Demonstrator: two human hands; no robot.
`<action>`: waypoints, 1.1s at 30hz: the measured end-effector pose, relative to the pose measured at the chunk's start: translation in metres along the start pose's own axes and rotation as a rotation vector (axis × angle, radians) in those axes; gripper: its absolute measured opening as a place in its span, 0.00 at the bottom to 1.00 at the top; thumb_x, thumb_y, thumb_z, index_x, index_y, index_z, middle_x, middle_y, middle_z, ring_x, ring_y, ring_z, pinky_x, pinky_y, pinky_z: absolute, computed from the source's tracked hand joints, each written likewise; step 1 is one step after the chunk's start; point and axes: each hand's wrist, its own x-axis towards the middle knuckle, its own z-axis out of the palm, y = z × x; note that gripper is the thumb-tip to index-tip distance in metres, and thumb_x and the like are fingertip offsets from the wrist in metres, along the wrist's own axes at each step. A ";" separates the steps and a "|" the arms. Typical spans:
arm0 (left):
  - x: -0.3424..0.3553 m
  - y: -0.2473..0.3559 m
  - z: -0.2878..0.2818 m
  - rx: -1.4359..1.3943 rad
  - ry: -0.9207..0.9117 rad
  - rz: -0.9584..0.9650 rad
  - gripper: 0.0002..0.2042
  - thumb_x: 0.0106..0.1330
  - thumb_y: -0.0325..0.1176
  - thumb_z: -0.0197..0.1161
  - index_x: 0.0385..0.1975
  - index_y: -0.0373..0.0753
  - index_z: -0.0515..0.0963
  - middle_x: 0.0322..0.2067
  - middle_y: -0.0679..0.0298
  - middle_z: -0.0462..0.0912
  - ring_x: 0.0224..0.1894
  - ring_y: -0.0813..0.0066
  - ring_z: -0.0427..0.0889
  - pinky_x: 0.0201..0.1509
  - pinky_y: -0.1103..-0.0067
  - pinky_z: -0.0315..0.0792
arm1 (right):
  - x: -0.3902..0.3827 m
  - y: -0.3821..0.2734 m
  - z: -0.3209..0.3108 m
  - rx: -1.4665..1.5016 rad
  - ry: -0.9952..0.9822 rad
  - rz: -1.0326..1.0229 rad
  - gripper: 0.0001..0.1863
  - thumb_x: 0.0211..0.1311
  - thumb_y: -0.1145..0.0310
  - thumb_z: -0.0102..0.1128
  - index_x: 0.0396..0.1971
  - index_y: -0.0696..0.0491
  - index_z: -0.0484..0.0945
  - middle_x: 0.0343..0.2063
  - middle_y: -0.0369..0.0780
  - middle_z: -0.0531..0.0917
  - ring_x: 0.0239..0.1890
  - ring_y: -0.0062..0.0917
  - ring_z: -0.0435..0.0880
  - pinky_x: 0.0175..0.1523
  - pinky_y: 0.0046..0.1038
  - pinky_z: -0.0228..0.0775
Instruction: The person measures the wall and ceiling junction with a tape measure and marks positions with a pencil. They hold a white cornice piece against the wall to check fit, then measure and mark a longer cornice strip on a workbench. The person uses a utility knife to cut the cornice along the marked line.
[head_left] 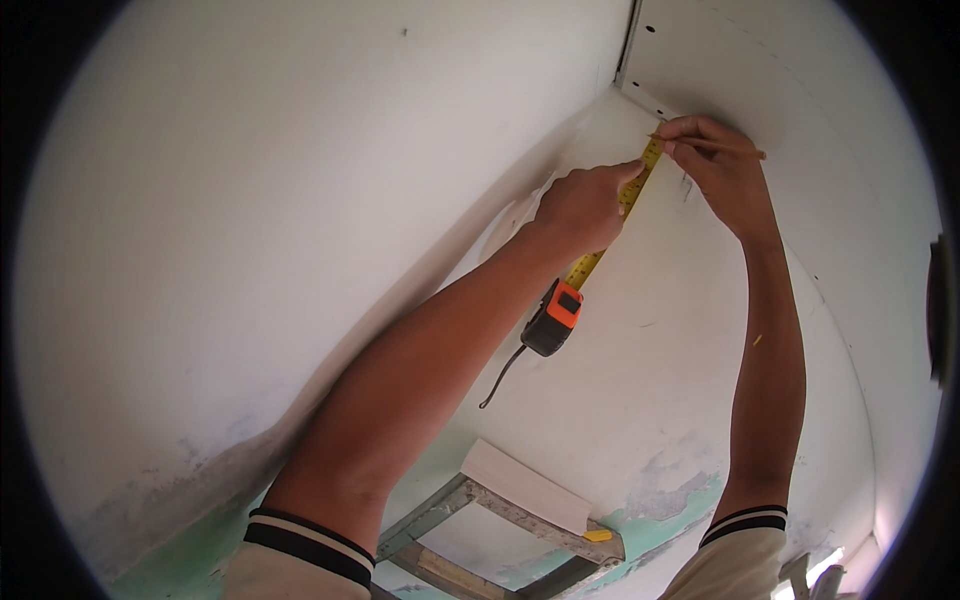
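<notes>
While L hand (588, 208) grips/part-hides tape measure (553, 320), R hand (728, 185) holds pencil (735, 151); below's prob. a ladder (530, 518) w/ yellow bit (597, 536).

The left hand (585, 205) hides a stretch of the yellow tape blade (588, 266) (too finely marked to read). The lower edge cuts off the ladder (535, 518); the right rim, a dark object (939, 310).

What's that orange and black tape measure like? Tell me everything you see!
The tape measure has a chunky case that looks like plastic, with a dark cord dangling from its lower end. Its yellow, marked blade is pulled out, slanting up to the right. The left hand holds the blade above the case. The right hand has a pencil at the upper end.
</notes>
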 end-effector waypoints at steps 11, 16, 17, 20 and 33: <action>0.007 -0.003 0.005 0.042 0.011 -0.004 0.30 0.74 0.30 0.60 0.76 0.60 0.69 0.36 0.58 0.89 0.36 0.63 0.88 0.46 0.64 0.83 | 0.012 -0.003 0.012 -0.231 0.020 -0.053 0.11 0.70 0.68 0.63 0.41 0.61 0.84 0.36 0.44 0.90 0.43 0.29 0.91 0.50 0.29 0.81; 0.008 -0.005 0.008 0.059 0.032 0.008 0.31 0.74 0.29 0.60 0.76 0.61 0.69 0.41 0.58 0.90 0.39 0.61 0.89 0.45 0.64 0.83 | 0.011 0.000 0.016 -0.233 0.026 -0.048 0.10 0.70 0.67 0.64 0.40 0.61 0.84 0.34 0.43 0.90 0.41 0.28 0.91 0.48 0.29 0.81; 0.008 -0.005 0.008 0.048 0.029 0.006 0.31 0.74 0.29 0.59 0.76 0.61 0.69 0.41 0.58 0.90 0.40 0.61 0.89 0.45 0.64 0.83 | 0.010 0.001 0.017 -0.249 0.029 -0.051 0.10 0.70 0.67 0.64 0.40 0.60 0.84 0.34 0.43 0.90 0.40 0.27 0.91 0.47 0.29 0.81; 0.006 -0.003 0.007 0.026 0.010 -0.005 0.31 0.74 0.29 0.59 0.77 0.60 0.68 0.42 0.59 0.90 0.41 0.60 0.89 0.45 0.64 0.83 | 0.010 0.006 0.019 -0.253 0.045 -0.047 0.10 0.70 0.67 0.64 0.40 0.60 0.84 0.33 0.42 0.90 0.38 0.26 0.90 0.44 0.28 0.81; 0.007 -0.001 0.004 0.059 -0.012 -0.032 0.32 0.73 0.27 0.57 0.77 0.60 0.68 0.43 0.60 0.90 0.41 0.60 0.89 0.46 0.65 0.84 | 0.012 0.004 0.018 -0.260 0.027 -0.046 0.10 0.71 0.68 0.65 0.39 0.61 0.84 0.33 0.42 0.90 0.40 0.25 0.91 0.44 0.28 0.80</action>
